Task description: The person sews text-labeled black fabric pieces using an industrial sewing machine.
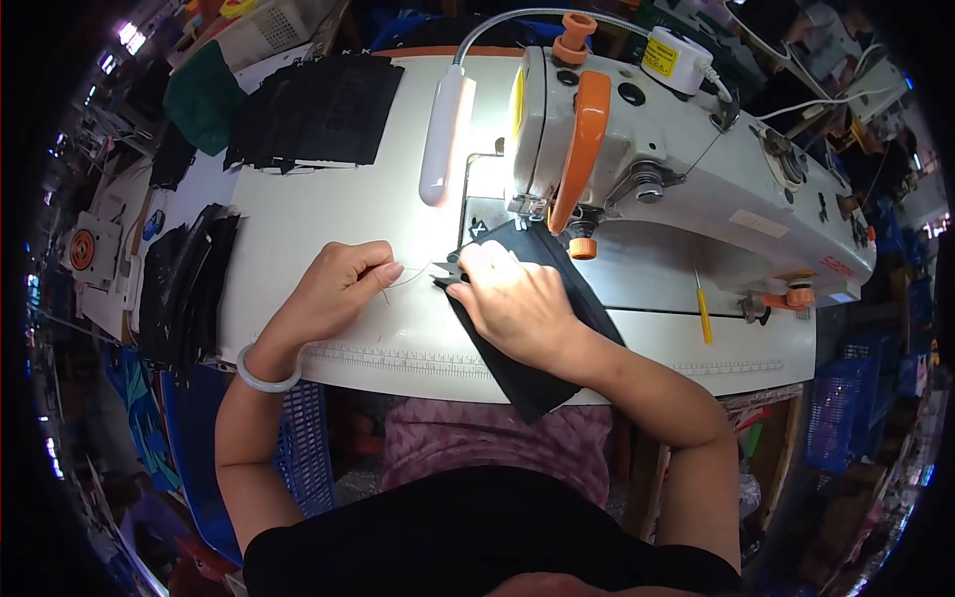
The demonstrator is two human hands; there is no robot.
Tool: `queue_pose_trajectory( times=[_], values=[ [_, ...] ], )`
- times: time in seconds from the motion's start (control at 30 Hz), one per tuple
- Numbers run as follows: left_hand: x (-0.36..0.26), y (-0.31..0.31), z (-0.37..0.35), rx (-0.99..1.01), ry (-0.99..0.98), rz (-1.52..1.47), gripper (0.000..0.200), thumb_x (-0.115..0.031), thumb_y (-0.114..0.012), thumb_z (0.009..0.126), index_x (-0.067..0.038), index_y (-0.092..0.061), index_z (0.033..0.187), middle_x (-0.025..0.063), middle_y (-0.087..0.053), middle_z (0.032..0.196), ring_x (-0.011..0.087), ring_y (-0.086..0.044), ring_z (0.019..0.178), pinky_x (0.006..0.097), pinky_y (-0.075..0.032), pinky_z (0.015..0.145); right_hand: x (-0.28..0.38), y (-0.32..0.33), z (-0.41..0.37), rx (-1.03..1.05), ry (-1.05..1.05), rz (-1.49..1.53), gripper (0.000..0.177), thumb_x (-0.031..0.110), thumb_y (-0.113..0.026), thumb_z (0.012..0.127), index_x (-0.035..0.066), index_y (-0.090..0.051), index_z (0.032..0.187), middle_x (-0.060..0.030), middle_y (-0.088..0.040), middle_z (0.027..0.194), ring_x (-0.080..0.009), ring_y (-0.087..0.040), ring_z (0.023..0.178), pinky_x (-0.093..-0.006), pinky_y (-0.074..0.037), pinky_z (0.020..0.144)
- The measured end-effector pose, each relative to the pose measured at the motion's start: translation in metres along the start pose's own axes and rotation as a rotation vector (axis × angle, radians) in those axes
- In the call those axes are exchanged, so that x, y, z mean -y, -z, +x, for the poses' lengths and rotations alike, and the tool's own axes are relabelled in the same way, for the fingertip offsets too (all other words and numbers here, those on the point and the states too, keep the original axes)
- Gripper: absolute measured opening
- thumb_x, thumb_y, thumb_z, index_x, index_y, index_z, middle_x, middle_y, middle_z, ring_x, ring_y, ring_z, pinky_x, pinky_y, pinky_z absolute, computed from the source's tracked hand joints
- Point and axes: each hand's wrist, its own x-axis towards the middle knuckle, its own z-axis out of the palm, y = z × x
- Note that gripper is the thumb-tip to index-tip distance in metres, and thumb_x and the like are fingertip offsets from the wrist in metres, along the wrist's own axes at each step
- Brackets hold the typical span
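My left hand (346, 284) is closed in a pinch on a thin dark thread (410, 278), which stretches to the right. Small dark thread snips (445, 271) poke out of my closed right hand (517, 303), their blade tips pointing left at the thread. Beneath that hand lies a black fabric piece (532, 398), running from the needle area down past the table's front edge. The sewing machine (686, 149) stands just above and right of my right hand, its presser foot close to the fabric's upper end.
Stacked black fabric pieces lie at the back left (328, 109) and left edge (194, 279). A white tube lamp (448, 139) hangs left of the machine head. A yellow-handled screwdriver (704, 313) rests at right. A printed ruler (418, 360) follows the front edge; a blue basket (308, 438) sits below.
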Motion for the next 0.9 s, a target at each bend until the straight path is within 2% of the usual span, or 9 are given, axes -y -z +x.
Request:
queue_pose_trajectory(
  times=[0.13, 0.2, 0.27, 0.37, 0.43, 0.5, 0.6, 0.8, 0.9],
  values=[
    [-0.006, 0.006, 0.0, -0.017, -0.013, -0.004, 0.029, -0.013, -0.058, 0.1, 0.0, -0.051, 0.075, 0.0011, -0.045, 0.062, 0.0113, -0.042, 0.06, 0.0316, -0.036, 0.057, 0.013, -0.014, 0.004, 0.089, 0.006, -0.039, 0.029, 0.032, -0.069, 0.091, 0.009, -0.057, 0.104, -0.0106, -0.063, 0.09, -0.0313, -0.068, 0.068, -0.0405, -0.053, 0.055],
    [0.016, 0.017, 0.001, -0.324, -0.061, 0.261, 0.015, -0.013, -0.063, 0.096, -0.001, -0.058, 0.088, 0.0108, -0.057, 0.078, 0.0206, -0.054, 0.075, 0.0369, -0.044, 0.069, 0.028, -0.012, -0.012, 0.348, 0.244, 0.02, 0.033, 0.032, -0.071, 0.09, 0.01, -0.056, 0.109, -0.01, -0.063, 0.09, -0.0314, -0.067, 0.067, -0.0397, -0.053, 0.056],
    [0.016, 0.014, 0.005, -0.479, -0.091, 0.387, 0.012, -0.013, -0.065, 0.093, -0.001, -0.062, 0.094, 0.0157, -0.063, 0.086, 0.0252, -0.06, 0.082, 0.0396, -0.047, 0.075, 0.032, 0.009, -0.023, 0.337, 0.236, 0.074, 0.03, 0.03, -0.071, 0.09, 0.01, -0.057, 0.106, -0.0098, -0.063, 0.09, -0.0304, -0.067, 0.068, -0.0394, -0.053, 0.056],
    [-0.015, -0.017, 0.01, -0.739, -0.361, 0.593, 0.031, -0.012, -0.069, 0.089, -0.005, -0.064, 0.119, 0.0178, -0.063, 0.118, 0.0345, -0.058, 0.115, 0.0442, -0.045, 0.099, 0.016, 0.04, -0.035, 0.323, 0.234, 0.181, 0.024, 0.026, -0.071, 0.089, 0.01, -0.058, 0.101, -0.0093, -0.064, 0.091, -0.0285, -0.069, 0.07, -0.0389, -0.053, 0.057],
    [-0.016, -0.049, 0.008, -0.269, -0.45, 0.305, 0.051, -0.017, -0.074, 0.086, -0.005, -0.06, 0.134, 0.0173, -0.057, 0.134, 0.0365, -0.052, 0.127, 0.0465, -0.039, 0.11, -0.008, 0.048, -0.041, 0.195, 0.043, 0.227, 0.022, 0.023, -0.075, 0.088, 0.007, -0.061, 0.094, -0.0088, -0.064, 0.09, -0.0295, -0.067, 0.071, -0.0387, -0.053, 0.058],
    [-0.047, -0.079, 0.015, -0.146, -0.51, 0.314, 0.051, -0.023, -0.075, 0.086, -0.006, -0.061, 0.132, 0.0166, -0.058, 0.133, 0.0346, -0.053, 0.128, 0.0477, -0.039, 0.11, -0.024, 0.055, -0.05, 0.199, 0.04, 0.196, 0.02, 0.021, -0.075, 0.088, 0.007, -0.062, 0.094, -0.0087, -0.065, 0.09, -0.0293, -0.067, 0.072, -0.0389, -0.053, 0.059],
    [-0.026, -0.074, 0.031, -0.079, -0.612, 0.467, 0.053, -0.026, -0.076, 0.085, -0.005, -0.061, 0.131, 0.0171, -0.058, 0.134, 0.034, -0.052, 0.131, 0.0477, -0.039, 0.111, -0.045, 0.061, -0.057, 0.206, 0.028, 0.144, 0.014, 0.016, -0.075, 0.087, 0.007, -0.065, 0.093, -0.0085, -0.065, 0.091, -0.0291, -0.068, 0.075, -0.0393, -0.053, 0.061],
    [-0.013, -0.039, 0.045, 0.049, -0.716, 0.712, 0.051, -0.027, -0.076, 0.085, -0.001, -0.062, 0.127, 0.0183, -0.059, 0.135, 0.0338, -0.051, 0.134, 0.0492, -0.039, 0.112, -0.074, 0.049, -0.039, 0.093, 0.084, 0.029, 0.027, 0.009, -0.074, 0.082, 0.011, -0.07, 0.108, -0.0085, -0.066, 0.095, -0.0303, -0.069, 0.078, -0.0406, -0.055, 0.065],
    [-0.013, -0.059, 0.054, 0.003, -0.658, 0.593, 0.05, -0.027, -0.078, 0.085, 0.0, -0.064, 0.124, 0.0177, -0.058, 0.136, 0.0342, -0.052, 0.133, 0.0509, -0.038, 0.113, -0.084, 0.048, -0.023, 0.111, 0.15, -0.03, 0.031, 0.006, -0.074, 0.081, 0.01, -0.071, 0.111, -0.0097, -0.067, 0.097, -0.03, -0.069, 0.079, -0.0394, -0.056, 0.068]
  ],
)
